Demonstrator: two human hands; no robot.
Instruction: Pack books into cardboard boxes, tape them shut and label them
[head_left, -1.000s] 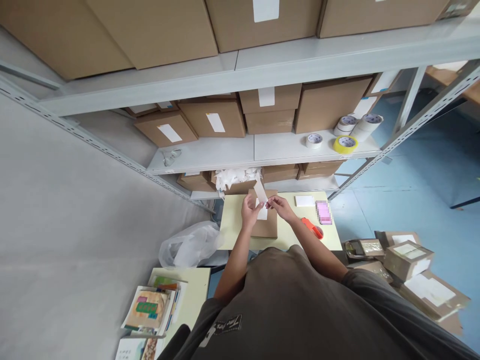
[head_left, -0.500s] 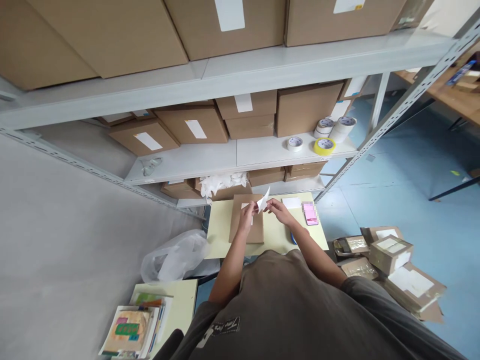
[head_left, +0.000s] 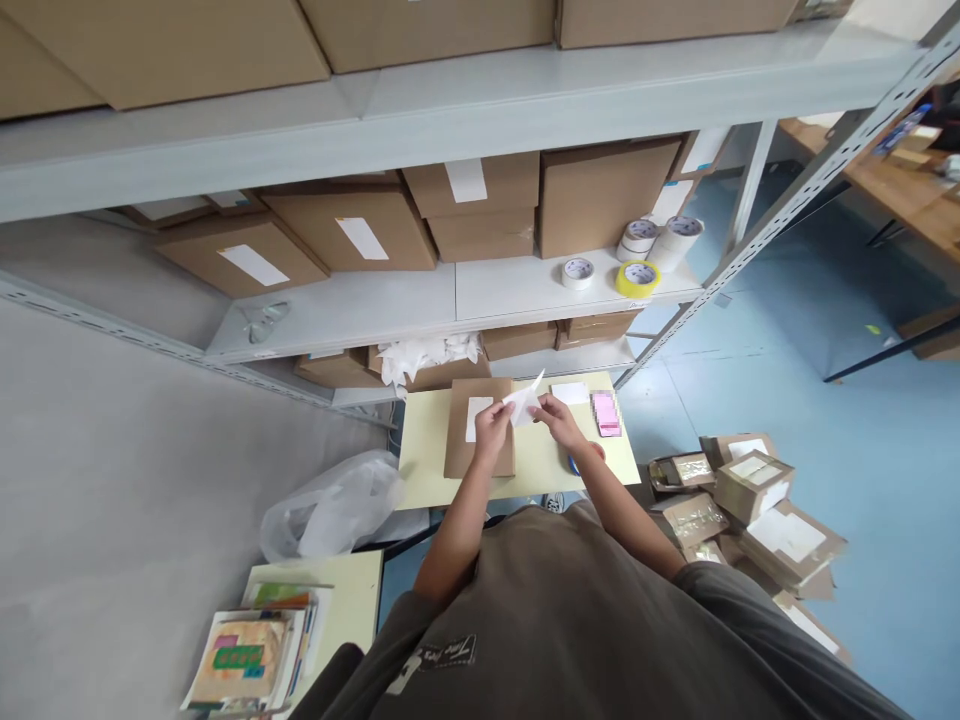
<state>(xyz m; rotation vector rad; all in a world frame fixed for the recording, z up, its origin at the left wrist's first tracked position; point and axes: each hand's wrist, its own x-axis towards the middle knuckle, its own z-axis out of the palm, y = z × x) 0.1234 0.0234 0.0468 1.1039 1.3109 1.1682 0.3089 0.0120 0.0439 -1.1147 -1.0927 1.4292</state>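
Note:
Between my hands is a white label sheet, with one corner peeled or folded upward. My left hand pinches its left edge, and my right hand pinches the right edge. Below them on the pale yellow table lies a flat cardboard box bearing a white label. Right of the box are a stack of white labels and a pink item, partly pixelated. Next to my right forearm, which partly hides it, is a blue and orange tape roll.
A grey metal shelf behind the table holds cardboard boxes, white tape rolls and a yellow tape roll. Clear plastic bagging hangs at the left. Several used boxes are piled on the floor at right. Papers lie lower left.
The sheet has turned from nearly edge-on to flatter, showing more of its face between my hands. The camera view has shifted slightly. Both hands keep their pinch.

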